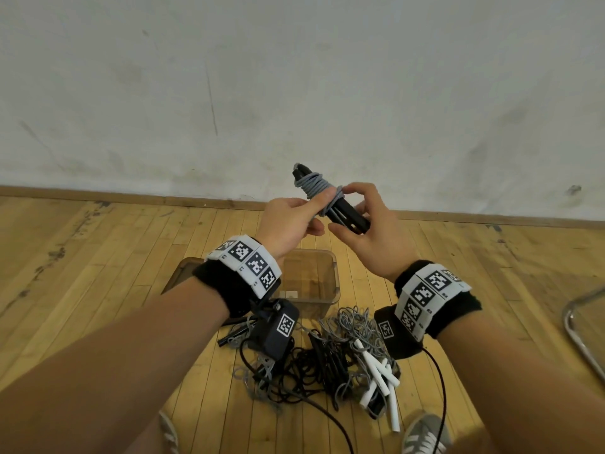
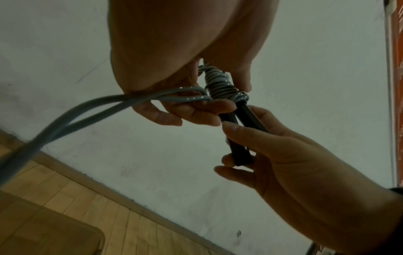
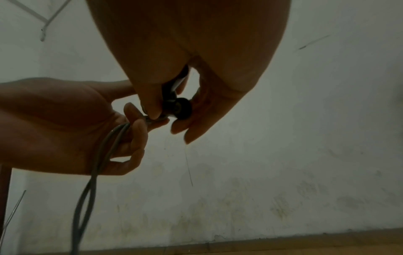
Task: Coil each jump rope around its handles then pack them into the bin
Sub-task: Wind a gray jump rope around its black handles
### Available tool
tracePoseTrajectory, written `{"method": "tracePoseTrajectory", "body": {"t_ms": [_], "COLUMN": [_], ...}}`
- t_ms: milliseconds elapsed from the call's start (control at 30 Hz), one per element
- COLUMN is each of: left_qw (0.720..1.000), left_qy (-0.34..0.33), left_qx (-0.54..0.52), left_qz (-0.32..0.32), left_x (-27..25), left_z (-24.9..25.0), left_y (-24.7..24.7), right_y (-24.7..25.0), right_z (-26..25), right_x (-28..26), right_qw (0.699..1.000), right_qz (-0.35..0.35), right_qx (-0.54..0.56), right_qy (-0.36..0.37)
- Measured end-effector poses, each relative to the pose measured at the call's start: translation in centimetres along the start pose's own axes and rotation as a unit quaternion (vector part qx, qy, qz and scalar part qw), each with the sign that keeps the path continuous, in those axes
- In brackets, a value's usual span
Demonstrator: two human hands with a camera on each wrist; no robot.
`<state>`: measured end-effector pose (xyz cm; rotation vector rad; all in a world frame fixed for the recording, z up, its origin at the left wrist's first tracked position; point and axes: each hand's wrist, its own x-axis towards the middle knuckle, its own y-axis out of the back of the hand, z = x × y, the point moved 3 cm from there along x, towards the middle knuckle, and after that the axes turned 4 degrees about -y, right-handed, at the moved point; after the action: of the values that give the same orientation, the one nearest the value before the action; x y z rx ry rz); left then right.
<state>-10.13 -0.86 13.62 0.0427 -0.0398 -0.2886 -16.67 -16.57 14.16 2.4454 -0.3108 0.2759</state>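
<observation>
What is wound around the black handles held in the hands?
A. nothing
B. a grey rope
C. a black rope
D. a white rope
B: grey rope coils wrap the black handles, held by the left hand and right hand.

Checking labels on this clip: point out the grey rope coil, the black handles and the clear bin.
grey rope coil [image 1: 315, 184], head view, on the wound turns.
black handles [image 1: 347, 215], head view, on the bare lower shafts.
clear bin [image 1: 334, 277], head view, on its right wall.
</observation>
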Motion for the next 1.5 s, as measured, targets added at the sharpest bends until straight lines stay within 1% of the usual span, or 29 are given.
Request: {"method": "tracePoseTrajectory", "body": {"t_ms": [67, 133, 167, 200, 333, 400, 467, 533, 600, 667, 867, 967, 1033, 1100, 1200, 1267, 1300, 1367, 1433, 1500], "left_qw": [1.0, 1.0, 1.0, 1.0, 0.999, 0.999, 0.999, 0.999, 0.999, 0.999, 0.997, 0.997, 0.998, 0.998, 0.999, 0.999, 0.999, 0.998, 0.998, 0.999], "left_qy": [-0.011, -0.016, -0.018, -0.022, -0.025, -0.009, 0.014, 0.021, 0.012, 0.01, 0.04, 0.036, 0.026, 0.017, 0.007, -0.005, -0.011, -0.021, -0.021, -0.013], "left_qx": [-0.004, -0.007, 0.0, 0.01, 0.019, 0.023, 0.017, -0.001, -0.01, -0.015, -0.028, -0.029, -0.029, -0.025, -0.018, -0.002, 0.005, 0.012, 0.02, 0.013], "left_qz": [0.0, -0.001, -0.003, -0.008, -0.036, -0.046, -0.042, -0.035, -0.032, -0.036, -0.055, -0.063, -0.058, -0.053, -0.05, -0.053, -0.053, -0.053, -0.05, -0.038], "left_x": [0.1, 0.2, 0.1, 0.1, -0.1, -0.2, -0.4, -0.5, -0.6, -0.6, -0.9, -1.0, -1.1, -1.1, -1.0, -1.0, -1.0, -0.9, -0.7, -0.6], "left_z": [0.0, 0.0, 0.1, 0.1, 0.2, 0.2, 0.1, 0.1, 0.4, 0.4, 0.3, 0.4, 0.4, 0.3, 0.5, 0.7, 0.6, 0.5, 0.2, 0.1], "left_y": [0.0, 0.0, -0.1, -0.1, -0.6, -0.7, -0.7, -0.6, -0.4, -0.3, -0.5, -0.6, -0.7, -0.6, -0.5, -0.5, -0.5, -0.5, -0.5, -0.6], "right_y": [-0.2, -0.4, -0.5, -0.5, -0.5, -0.5, -0.5, -0.5, -0.5, -0.5, -0.6, -0.5, -0.5, -0.4, -0.1, 0.0, 0.0, -0.1, -0.1, 0.1], "right_z": [-0.5, -0.6, -0.5, -0.4, -0.3, 0.0, 0.2, 0.2, -0.1, 0.0, 0.6, -0.1, -0.5, -0.7, -1.0, -1.1, -1.1, -1.1, -1.1, -0.9], "right_x": [-0.2, -0.3, -0.3, -0.2, 0.3, 0.5, 0.5, 0.4, 0.3, 0.3, 0.2, 0.0, -0.1, -0.2, -0.2, -0.3, -0.4, -0.6, -0.5, -0.4], "right_qw": [0.994, 0.973, 0.963, 0.96, 0.981, 0.987, 0.992, 0.994, 0.995, 0.995, 0.996, 0.997, 0.998, 0.993, 0.966, 0.949, 0.947, 0.951, 0.96, 0.974], "right_qz": [-0.047, -0.085, -0.093, -0.092, -0.04, -0.022, -0.016, -0.014, -0.012, -0.007, 0.003, 0.021, 0.023, 0.009, -0.042, -0.083, -0.103, -0.13, -0.124, -0.098], "right_qx": [0.089, 0.192, 0.221, 0.229, 0.168, 0.137, 0.103, 0.081, 0.074, 0.065, 0.009, -0.011, 0.012, 0.091, 0.216, 0.255, 0.254, 0.233, 0.213, 0.174], "right_qy": [-0.031, -0.095, -0.12, -0.129, -0.084, -0.077, -0.073, -0.07, -0.068, -0.072, -0.085, -0.068, -0.064, -0.081, -0.137, -0.168, -0.17, -0.155, -0.135, -0.111]}}
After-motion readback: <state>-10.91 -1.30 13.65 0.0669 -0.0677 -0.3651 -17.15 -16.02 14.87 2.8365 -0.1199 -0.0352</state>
